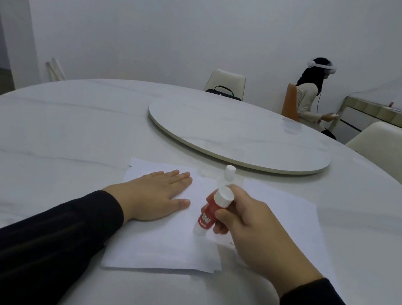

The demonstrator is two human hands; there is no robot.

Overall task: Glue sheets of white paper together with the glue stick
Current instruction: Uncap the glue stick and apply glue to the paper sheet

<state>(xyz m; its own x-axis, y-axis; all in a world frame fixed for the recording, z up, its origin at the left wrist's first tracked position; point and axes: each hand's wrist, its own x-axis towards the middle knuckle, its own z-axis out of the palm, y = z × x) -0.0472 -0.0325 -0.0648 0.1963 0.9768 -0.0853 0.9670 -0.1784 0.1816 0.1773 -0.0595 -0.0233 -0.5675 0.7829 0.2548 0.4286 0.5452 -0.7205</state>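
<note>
A loose stack of white paper sheets (162, 248) lies on the round marble table in front of me. My left hand (159, 195) rests flat on the top sheet with its fingers spread. My right hand (253, 228) grips a red and white glue stick (211, 210), tilted, with its lower end touching the top sheet. Another white sheet (287, 212) lies to the right, partly under my right hand. A second small white-capped bottle or stick (229, 173) stands just behind the glue stick, partly hidden.
A large round turntable (238, 137) sits on the table (54, 130) beyond the paper. Cream chairs (226, 81) stand around the table. A person wearing a headset (311, 90) sits at the far right by a sideboard (372, 112).
</note>
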